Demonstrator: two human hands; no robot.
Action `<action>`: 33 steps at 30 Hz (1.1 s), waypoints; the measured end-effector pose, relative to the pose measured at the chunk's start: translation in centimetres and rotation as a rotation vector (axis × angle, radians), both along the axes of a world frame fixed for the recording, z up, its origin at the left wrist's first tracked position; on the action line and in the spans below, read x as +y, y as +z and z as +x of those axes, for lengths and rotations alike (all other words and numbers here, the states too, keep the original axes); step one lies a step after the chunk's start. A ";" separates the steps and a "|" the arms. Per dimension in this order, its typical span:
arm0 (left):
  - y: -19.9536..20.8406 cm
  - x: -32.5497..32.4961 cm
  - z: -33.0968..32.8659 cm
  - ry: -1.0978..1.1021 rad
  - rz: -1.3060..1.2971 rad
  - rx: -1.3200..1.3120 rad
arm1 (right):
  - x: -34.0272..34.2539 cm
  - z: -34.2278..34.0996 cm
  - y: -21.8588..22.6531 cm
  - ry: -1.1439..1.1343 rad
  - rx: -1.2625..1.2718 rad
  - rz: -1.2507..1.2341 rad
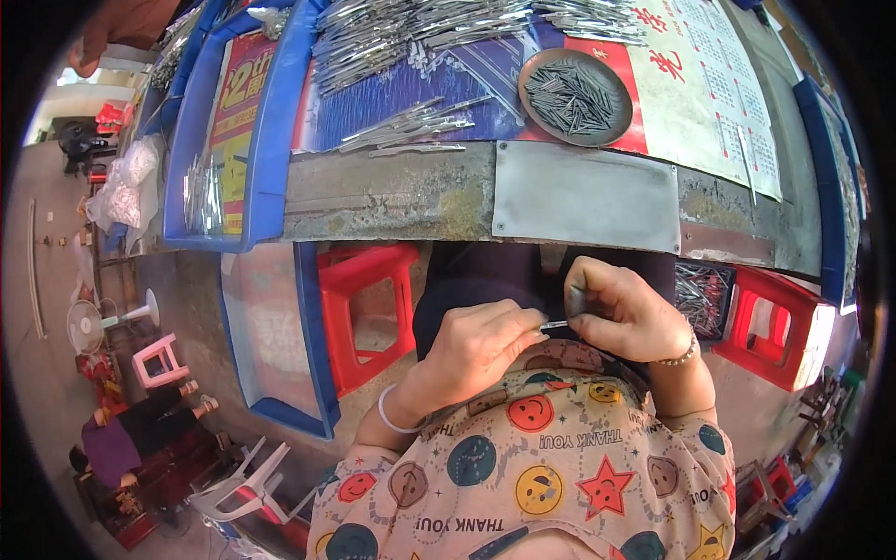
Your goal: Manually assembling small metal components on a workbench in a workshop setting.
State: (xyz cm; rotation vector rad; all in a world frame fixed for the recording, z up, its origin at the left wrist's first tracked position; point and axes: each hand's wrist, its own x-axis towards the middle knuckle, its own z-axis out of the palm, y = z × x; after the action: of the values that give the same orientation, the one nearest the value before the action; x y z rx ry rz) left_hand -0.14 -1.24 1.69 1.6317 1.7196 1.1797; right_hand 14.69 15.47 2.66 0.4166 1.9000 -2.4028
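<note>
Above my lap, in front of the workbench edge, my left hand (481, 343) pinches a short, thin silvery metal rod (554, 325). The rod's other end reaches the thumb and curled fingers of my right hand (630, 313), so it spans the gap between both hands. Its exact kind is too small to make out. On the bench, a round brown dish (620, 133) is full of small dark pointed metal pins (571, 97). Left of it lie loose slim metal pieces (411, 126), with larger heaps of similar pieces (359, 42) farther back.
A bare metal plate (586, 191) is fixed at the bench's near edge. Blue trays (269, 131) stand left and right on the bench. Below are red stools (369, 308), a blue-framed tray (322, 373) and a dark bin of metal pieces (702, 297). Another person (117, 439) is at far left.
</note>
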 end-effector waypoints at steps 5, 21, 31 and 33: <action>0.4 0.1 0.0 0.039 0.039 0.150 | -0.8 -0.1 -0.3 -0.139 -0.057 -0.132; -0.1 -0.3 0.2 0.073 0.105 0.458 | -1.6 0.2 -1.6 -0.210 -0.046 0.162; 0.1 -0.4 0.0 0.080 0.107 0.488 | -1.8 -0.1 -1.8 -0.185 -0.073 0.087; 0.6 -0.4 0.1 0.081 0.072 0.458 | -1.8 -0.1 -1.9 -0.183 -0.071 0.073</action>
State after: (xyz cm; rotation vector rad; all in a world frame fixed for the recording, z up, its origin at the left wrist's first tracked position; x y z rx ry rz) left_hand -0.09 -1.63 2.34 2.0104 2.0521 0.9606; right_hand 14.58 13.64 0.72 0.7000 2.0041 -2.3941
